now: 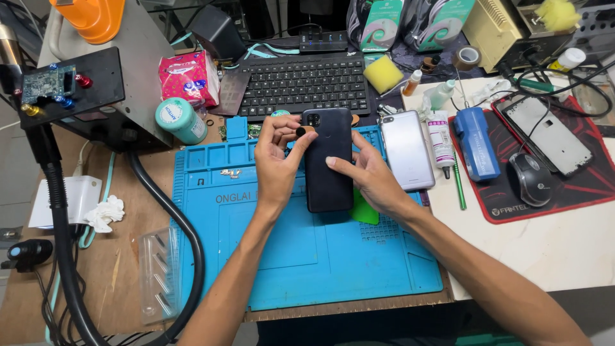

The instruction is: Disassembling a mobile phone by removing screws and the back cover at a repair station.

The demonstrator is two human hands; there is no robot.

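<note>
Phone: dark phone [328, 163] lies back-up on the blue mat [307, 256], camera end away from the person.
Left hand [277, 160]: fingers pinch a small dark round piece at the camera corner.
Right hand [371, 176]: fingers spread, steadying the phone's right edge.
Nearby: silver phone [407, 149] just beside it, keyboard [304, 85] behind.
Doing it well: probably best to keep the phone flat and steady — pull gently, without twisting.
</note>
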